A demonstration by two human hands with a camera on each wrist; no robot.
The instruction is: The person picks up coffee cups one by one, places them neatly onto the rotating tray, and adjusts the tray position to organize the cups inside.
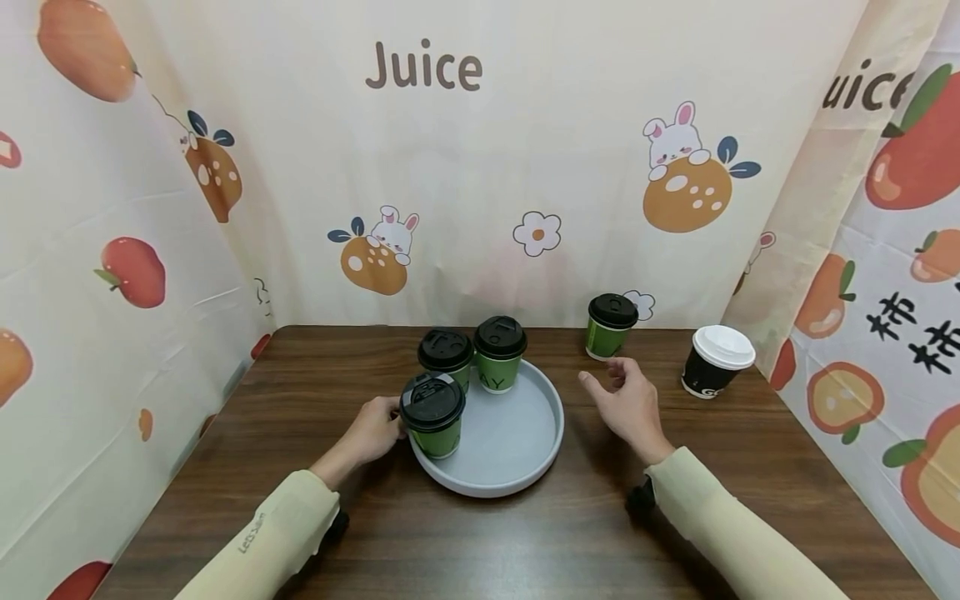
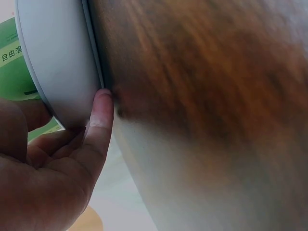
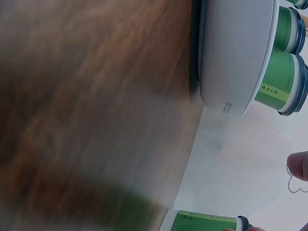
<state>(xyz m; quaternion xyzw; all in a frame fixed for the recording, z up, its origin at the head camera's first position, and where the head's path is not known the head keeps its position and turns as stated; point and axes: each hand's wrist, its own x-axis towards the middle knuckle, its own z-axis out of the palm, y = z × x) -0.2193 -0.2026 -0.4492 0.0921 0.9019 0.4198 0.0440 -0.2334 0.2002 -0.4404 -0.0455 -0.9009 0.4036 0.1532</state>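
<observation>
Three green paper cups with black lids stand on the left part of a round light-grey tray point(image 1: 517, 442): a front cup point(image 1: 435, 417), a back-left cup point(image 1: 446, 354) and a back-right cup point(image 1: 500, 354). My left hand point(image 1: 375, 429) pinches the tray's left rim; in the left wrist view the thumb lies over the edge and a finger presses the outer wall point(image 2: 57, 57). To the tray's right, my right hand point(image 1: 628, 408) is held above the table with thumb and fingers apart. Just beyond it stands another green cup point(image 1: 609, 329); whether the fingertips touch it, I cannot tell.
A black cup with a white lid point(image 1: 716, 362) stands at the back right of the brown wooden table point(image 1: 480, 558). A printed curtain point(image 1: 480, 167) hangs behind the table and along both sides.
</observation>
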